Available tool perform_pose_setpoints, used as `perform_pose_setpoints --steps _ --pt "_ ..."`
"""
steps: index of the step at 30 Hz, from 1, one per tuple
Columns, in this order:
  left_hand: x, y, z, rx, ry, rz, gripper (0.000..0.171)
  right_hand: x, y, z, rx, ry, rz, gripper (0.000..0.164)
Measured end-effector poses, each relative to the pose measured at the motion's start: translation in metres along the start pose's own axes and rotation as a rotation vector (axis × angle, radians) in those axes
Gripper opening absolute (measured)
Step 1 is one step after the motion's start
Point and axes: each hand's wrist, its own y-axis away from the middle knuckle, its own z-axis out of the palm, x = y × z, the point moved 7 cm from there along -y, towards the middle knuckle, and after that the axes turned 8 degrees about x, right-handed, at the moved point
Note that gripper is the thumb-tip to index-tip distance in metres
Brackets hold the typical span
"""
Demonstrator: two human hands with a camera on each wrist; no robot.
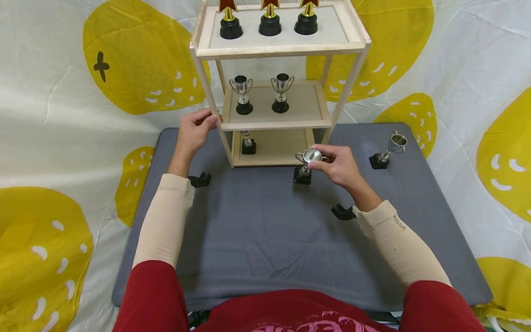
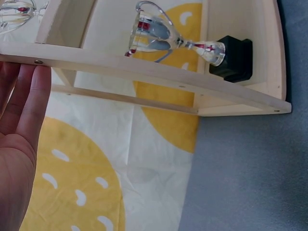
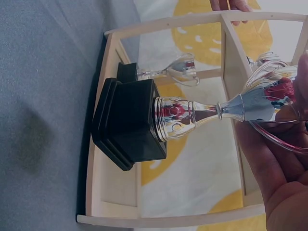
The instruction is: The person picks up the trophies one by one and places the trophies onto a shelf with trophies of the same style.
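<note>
My right hand (image 1: 338, 167) pinches a small silver trophy cup (image 1: 305, 171) by its bowl and handle, in front of the lowest tier of a wooden shelf (image 1: 274, 125). In the right wrist view the trophy's square black base (image 3: 129, 124) tilts sideways before the shelf opening. My left hand (image 1: 195, 131) holds the shelf's left post at middle-tier height; in the left wrist view its fingers (image 2: 34, 94) lie against the wood. Another silver trophy (image 1: 248, 145) stands at the left of the lowest tier, its top hidden by the tier above in the head view.
Two silver trophies (image 1: 280, 94) with round bases stand on the middle tier, and three star trophies (image 1: 270, 25) on the top one. Another silver trophy (image 1: 380, 160) stands at the right of the grey table (image 1: 265, 230). A lemon-patterned cloth (image 1: 62, 152) hangs behind.
</note>
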Motion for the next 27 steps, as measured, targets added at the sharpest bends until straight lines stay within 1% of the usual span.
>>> perform_pose_setpoints --steps 2,6,11,15,22,27 --pt "-0.002 0.000 -0.001 0.006 0.000 -0.004 0.030 -0.001 -0.001 0.001 -0.002 0.002 -0.006 0.040" --pt "-0.001 0.000 -0.001 0.007 -0.011 0.013 0.032 -0.001 -0.002 0.004 0.003 -0.002 -0.002 0.038" --pt "0.000 0.000 0.000 0.009 0.000 0.013 0.032 -0.001 -0.003 0.007 -0.004 -0.014 0.005 0.039" --pt "0.001 0.000 0.000 0.001 -0.017 0.029 0.032 -0.001 -0.004 0.008 -0.003 -0.014 0.008 0.038" --pt "0.001 0.000 -0.001 0.008 -0.006 -0.008 0.031 -0.002 -0.006 0.012 -0.012 -0.017 0.009 0.038" --pt "0.001 0.000 0.000 0.001 0.001 -0.007 0.031 -0.004 -0.009 0.016 -0.030 -0.039 0.016 0.037"
